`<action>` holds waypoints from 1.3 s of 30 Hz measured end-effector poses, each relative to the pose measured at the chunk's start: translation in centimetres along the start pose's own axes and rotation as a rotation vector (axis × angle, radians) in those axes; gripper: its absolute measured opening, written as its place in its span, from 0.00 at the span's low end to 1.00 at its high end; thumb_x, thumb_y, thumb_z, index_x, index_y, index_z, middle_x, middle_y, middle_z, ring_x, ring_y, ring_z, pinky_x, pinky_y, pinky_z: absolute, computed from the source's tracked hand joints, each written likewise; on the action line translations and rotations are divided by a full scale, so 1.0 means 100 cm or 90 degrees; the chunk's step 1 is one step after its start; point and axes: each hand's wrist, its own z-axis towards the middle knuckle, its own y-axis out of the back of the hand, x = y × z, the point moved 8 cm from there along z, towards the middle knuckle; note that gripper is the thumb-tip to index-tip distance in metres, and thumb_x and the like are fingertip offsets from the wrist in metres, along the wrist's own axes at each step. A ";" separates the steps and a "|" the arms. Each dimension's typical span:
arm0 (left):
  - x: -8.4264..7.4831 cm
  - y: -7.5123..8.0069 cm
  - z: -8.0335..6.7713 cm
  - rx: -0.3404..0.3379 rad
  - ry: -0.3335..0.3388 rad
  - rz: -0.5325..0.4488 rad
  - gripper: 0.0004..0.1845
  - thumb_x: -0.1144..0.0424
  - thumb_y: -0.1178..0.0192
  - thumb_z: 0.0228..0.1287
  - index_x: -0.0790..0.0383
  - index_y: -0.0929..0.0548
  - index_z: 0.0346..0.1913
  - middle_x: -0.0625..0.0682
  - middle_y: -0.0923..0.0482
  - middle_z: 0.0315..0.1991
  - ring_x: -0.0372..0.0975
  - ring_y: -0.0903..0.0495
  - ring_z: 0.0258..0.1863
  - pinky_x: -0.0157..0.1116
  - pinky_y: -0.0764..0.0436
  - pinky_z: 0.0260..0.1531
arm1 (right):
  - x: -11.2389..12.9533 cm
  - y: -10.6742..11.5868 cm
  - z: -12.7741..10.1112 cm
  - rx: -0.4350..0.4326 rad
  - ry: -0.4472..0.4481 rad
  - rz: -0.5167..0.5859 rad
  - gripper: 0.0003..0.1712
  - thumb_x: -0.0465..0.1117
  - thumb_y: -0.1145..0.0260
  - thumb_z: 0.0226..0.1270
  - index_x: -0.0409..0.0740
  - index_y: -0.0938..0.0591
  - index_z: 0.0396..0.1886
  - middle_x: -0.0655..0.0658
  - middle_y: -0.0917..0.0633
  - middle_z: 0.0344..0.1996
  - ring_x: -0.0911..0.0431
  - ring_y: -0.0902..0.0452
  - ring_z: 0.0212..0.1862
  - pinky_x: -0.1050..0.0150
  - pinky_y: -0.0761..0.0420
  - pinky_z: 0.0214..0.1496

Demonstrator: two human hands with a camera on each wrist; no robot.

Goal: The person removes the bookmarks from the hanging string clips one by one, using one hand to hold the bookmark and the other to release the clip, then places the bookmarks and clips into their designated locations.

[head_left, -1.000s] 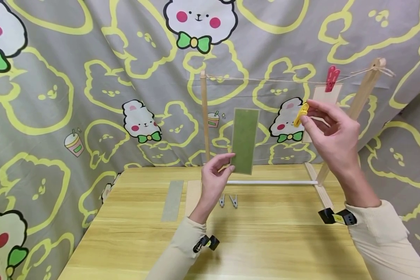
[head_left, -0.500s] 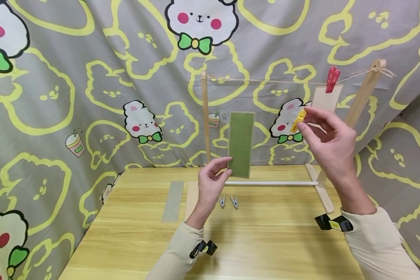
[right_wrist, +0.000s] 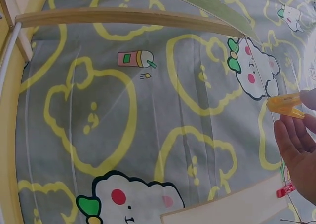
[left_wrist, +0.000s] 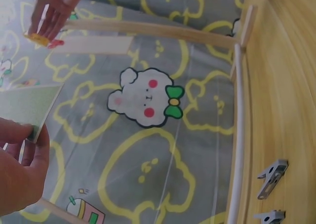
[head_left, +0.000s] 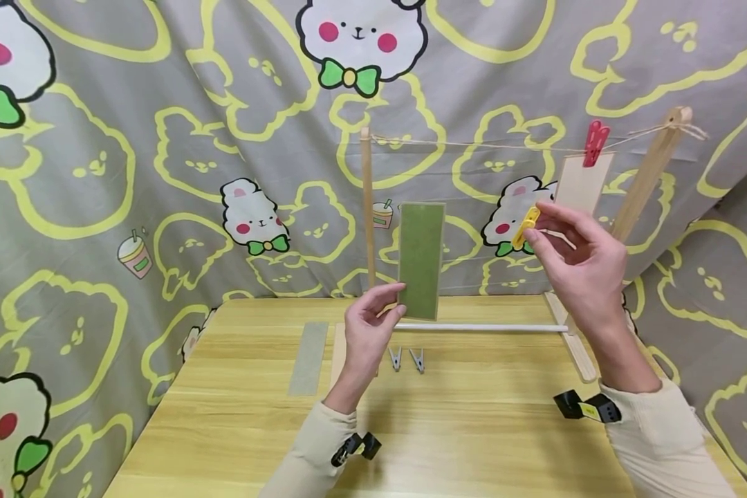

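Note:
My left hand [head_left: 369,328] pinches the lower left edge of a green rectangular card [head_left: 420,259] and keeps it upright above the table, below the string. In the left wrist view, thumb and fingers grip the card's edge [left_wrist: 29,103]. Between thumb and fingertips of my right hand [head_left: 582,266] is a yellow clothespin [head_left: 526,228], tilted and apart from the card. The right wrist view shows that yellow clothespin [right_wrist: 285,105] by its handles. Behind the right hand, a red clothespin [head_left: 595,144] holds a pale wooden card [head_left: 582,183] on the string [head_left: 473,144].
A wooden frame's left post [head_left: 367,207] and right post [head_left: 650,176] carry the string. A white rod [head_left: 485,327] joins them low down. Two grey clothespins [head_left: 418,360], a grey card [head_left: 309,358] and a partly hidden tan card [head_left: 339,353] lie on the table [head_left: 460,429].
Both hands have drifted down and slightly left, the green card and yellow clothespin moving with them. The red clothespin and pale card still hang on the string.

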 end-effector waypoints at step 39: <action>-0.001 0.043 -0.017 -0.033 -0.002 0.020 0.17 0.86 0.36 0.58 0.80 0.18 0.52 0.53 0.13 0.47 0.38 0.16 0.46 0.33 0.14 0.47 | -0.011 -0.013 -0.035 -0.025 -0.015 0.039 0.23 0.17 0.31 0.59 0.26 0.17 0.56 0.33 0.16 0.46 0.52 0.16 0.47 0.67 0.17 0.56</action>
